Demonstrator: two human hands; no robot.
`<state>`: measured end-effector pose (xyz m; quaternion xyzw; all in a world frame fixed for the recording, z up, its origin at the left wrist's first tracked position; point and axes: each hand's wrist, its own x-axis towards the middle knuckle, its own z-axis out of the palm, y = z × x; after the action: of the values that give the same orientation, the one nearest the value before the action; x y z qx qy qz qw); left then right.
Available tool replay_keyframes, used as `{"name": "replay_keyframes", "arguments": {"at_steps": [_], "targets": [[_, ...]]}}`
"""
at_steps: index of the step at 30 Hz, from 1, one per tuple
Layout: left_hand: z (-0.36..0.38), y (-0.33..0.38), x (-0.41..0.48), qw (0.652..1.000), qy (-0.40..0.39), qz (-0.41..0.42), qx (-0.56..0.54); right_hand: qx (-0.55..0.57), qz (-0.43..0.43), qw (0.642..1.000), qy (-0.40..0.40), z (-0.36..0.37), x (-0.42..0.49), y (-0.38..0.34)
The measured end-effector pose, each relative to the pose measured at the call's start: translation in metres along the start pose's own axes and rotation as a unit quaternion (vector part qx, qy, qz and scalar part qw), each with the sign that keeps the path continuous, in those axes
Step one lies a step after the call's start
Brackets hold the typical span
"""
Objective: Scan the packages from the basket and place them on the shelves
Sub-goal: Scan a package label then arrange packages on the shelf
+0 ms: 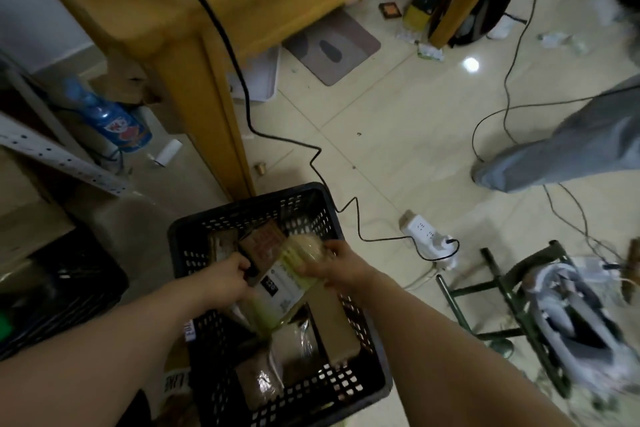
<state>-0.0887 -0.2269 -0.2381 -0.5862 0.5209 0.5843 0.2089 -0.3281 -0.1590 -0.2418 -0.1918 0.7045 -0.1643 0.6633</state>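
1. Packages (294,340) lie in a black basket (242,210) on the floor, in the lower middle of the frame.
2. One of them, a yellow-green pack (287,282) with a white label, is on top of the others at a slant, in the far half of the basket.
3. The right hand (337,263) grips the upper end of the yellow-green pack, with its fingers curled round it.
4. The left hand (227,279) is just to the left of that pack. Its fingers are curled round a small dark thing (250,269). It is too blurry to tell what that thing is.
5. A brown box (265,243) sits in the basket just above the two hands.
6. A long tan box (334,326) lies along the right side of the basket, below the right hand.
7. The leg of a yellow wooden bench (207,97) stands on the floor above the basket, going up to the upper left of the frame.
8. A black cable (311,156) runs down from the top of the frame, past the leg, to a white power strip (426,232) just right of the basket.
9. A blue bottle (110,121) is at the left of the frame.
10. A grey trouser leg (554,149) shows at the right edge, and a green stool (502,288) stands at the lower right.
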Motion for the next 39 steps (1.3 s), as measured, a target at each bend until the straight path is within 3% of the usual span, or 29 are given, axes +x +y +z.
{"name": "replay_keyframes", "arguments": {"at_steps": [6,10,13,19,27,35,39], "targets": [[-0.054,0.064,-0.137,0.993,-0.054,0.051,-0.096,-0.007,-0.058,0.991,-0.12,-0.028,-0.152,-0.123],[-0.075,0.093,-0.222,0.971,-0.128,0.103,-0.172,-0.034,-0.101,0.982,-0.156,-0.039,-0.239,-0.191],[-0.078,0.106,-0.288,0.956,-0.142,0.164,-0.197,-0.052,-0.135,0.976,-0.164,-0.039,-0.295,-0.225],[-0.079,0.105,-0.415,0.922,-0.059,0.236,-0.301,0.0,-0.21,0.965,-0.156,-0.004,-0.394,-0.265],[-0.121,0.058,-0.531,0.894,0.03,0.281,-0.348,-0.055,-0.265,0.943,-0.194,0.083,-0.474,-0.31],[-0.206,-0.022,-0.587,0.868,0.067,0.359,-0.337,-0.086,-0.296,0.929,-0.204,0.21,-0.512,-0.357],[-0.243,-0.061,-0.603,0.876,0.108,0.355,-0.308,-0.082,-0.308,0.926,-0.203,0.271,-0.506,-0.363]]}}
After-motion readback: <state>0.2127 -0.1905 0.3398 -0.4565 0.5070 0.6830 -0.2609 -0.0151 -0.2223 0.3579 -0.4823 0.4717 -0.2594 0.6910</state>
